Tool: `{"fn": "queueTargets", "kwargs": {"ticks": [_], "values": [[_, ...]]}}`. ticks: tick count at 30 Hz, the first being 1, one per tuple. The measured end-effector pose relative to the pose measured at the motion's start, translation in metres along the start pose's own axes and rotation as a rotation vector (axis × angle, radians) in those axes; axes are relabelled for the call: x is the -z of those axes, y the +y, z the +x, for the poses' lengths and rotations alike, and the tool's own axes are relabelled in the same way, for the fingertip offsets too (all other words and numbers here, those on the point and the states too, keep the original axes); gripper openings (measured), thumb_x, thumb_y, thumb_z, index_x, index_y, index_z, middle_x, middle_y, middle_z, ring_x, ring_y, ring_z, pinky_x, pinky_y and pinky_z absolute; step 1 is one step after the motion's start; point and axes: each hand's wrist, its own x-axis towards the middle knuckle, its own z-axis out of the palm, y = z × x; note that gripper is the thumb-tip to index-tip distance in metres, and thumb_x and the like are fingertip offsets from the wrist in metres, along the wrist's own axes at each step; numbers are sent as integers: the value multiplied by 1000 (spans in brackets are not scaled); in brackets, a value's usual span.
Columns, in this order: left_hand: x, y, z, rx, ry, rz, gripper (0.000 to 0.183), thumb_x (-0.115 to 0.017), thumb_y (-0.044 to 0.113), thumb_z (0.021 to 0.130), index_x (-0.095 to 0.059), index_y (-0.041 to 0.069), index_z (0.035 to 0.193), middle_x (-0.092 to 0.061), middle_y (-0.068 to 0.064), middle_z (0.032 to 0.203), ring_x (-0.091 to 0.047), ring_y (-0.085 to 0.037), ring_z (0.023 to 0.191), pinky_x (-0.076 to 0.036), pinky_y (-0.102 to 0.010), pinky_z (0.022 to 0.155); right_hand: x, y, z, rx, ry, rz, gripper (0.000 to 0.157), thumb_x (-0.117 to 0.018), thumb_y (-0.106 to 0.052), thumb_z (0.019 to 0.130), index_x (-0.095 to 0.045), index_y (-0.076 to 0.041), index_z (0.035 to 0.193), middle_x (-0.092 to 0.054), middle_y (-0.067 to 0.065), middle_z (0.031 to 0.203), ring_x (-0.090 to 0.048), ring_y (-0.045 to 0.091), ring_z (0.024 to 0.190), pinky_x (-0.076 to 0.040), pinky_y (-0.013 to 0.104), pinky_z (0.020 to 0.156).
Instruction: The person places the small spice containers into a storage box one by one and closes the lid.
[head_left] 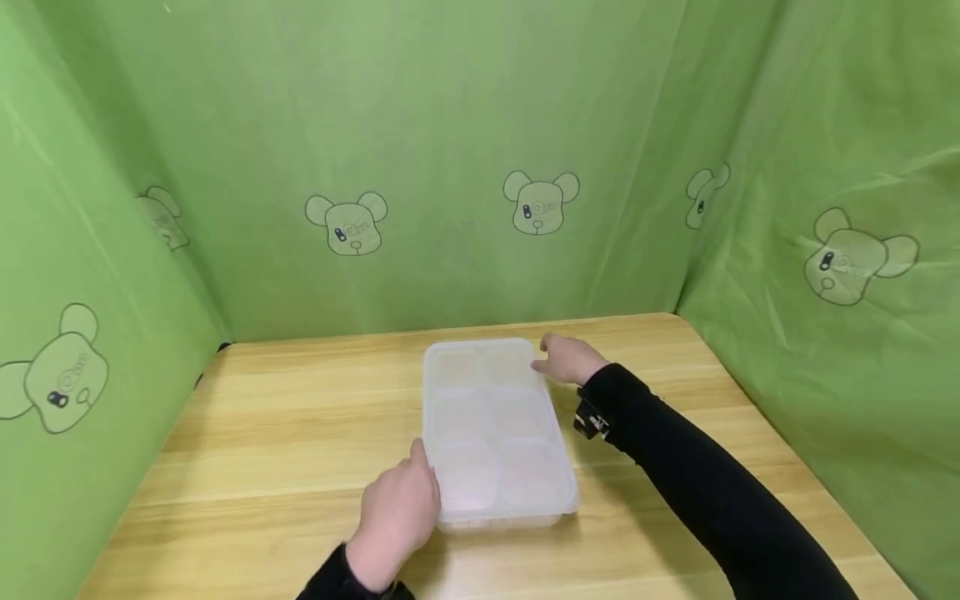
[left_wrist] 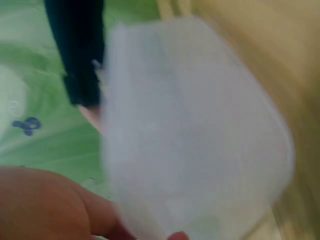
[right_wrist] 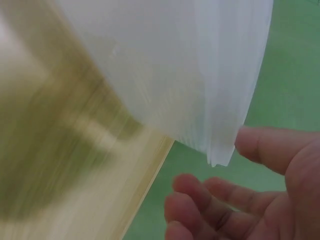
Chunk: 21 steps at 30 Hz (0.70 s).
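A translucent white lidded plastic box (head_left: 491, 433), its lid marked into several compartments, is over the middle of the wooden table. On its near left side, my left hand (head_left: 401, 504) grips the edge. The left wrist view shows that hand's thumb side and one fingertip against the blurred box (left_wrist: 195, 115). My right hand (head_left: 573, 360) is at the far right corner. In the right wrist view its thumb (right_wrist: 257, 142) touches the lid's rim (right_wrist: 232, 120), while the other fingers (right_wrist: 200, 200) lie loosely bent, apart from the box.
The pale wooden table (head_left: 300, 417) extends on both sides of the box. Green cloth (head_left: 450, 100) printed with bear heads encloses the back, left and right sides.
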Motion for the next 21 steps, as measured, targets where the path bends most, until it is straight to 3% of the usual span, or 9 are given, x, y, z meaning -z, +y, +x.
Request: {"fn": "queueTargets", "kwargs": {"ticks": [2, 6, 11, 15, 21], "values": [[2, 2, -13, -13, 2, -9, 47, -55, 16, 100, -47, -13, 136, -68, -15, 82, -64, -28, 60, -50, -39, 47, 0, -1, 7, 23, -29, -4, 57, -58, -29, 101, -42, 5, 144, -55, 28, 137, -56, 42, 122, -44, 53, 103], [2, 7, -30, -21, 21, -29, 46, -56, 16, 99, -50, -14, 132, -70, -16, 86, -66, -30, 63, -52, -40, 49, 3, -3, 19, 91, -79, -12, 61, -58, -20, 101, -33, 4, 151, -48, 28, 144, -51, 41, 129, -39, 51, 109], [-2, 9, -36, -11, 41, -66, 46, -56, 18, 100, -52, -16, 130, -71, -21, 90, -68, -33, 67, -56, -42, 53, 5, -9, 28, 127, -79, -73, 52, -55, -11, 101, -40, 6, 147, -48, 27, 145, -46, 40, 134, -37, 49, 111], [-5, 9, -35, -13, 53, -97, 45, -56, 18, 101, -53, -18, 128, -71, -22, 89, -69, -34, 68, -57, -42, 54, 2, -10, 32, 115, -28, -110, 44, -51, -9, 101, -47, 6, 143, -51, 25, 143, -48, 39, 133, -39, 49, 110], [-6, 5, -32, -26, 45, -139, 45, -56, 17, 101, -52, -19, 129, -70, -23, 90, -70, -33, 70, -58, -40, 57, -3, -5, 35, 121, 33, -92, 39, -46, -2, 99, -53, 8, 136, -56, 26, 138, -51, 40, 130, -41, 50, 108]]}}
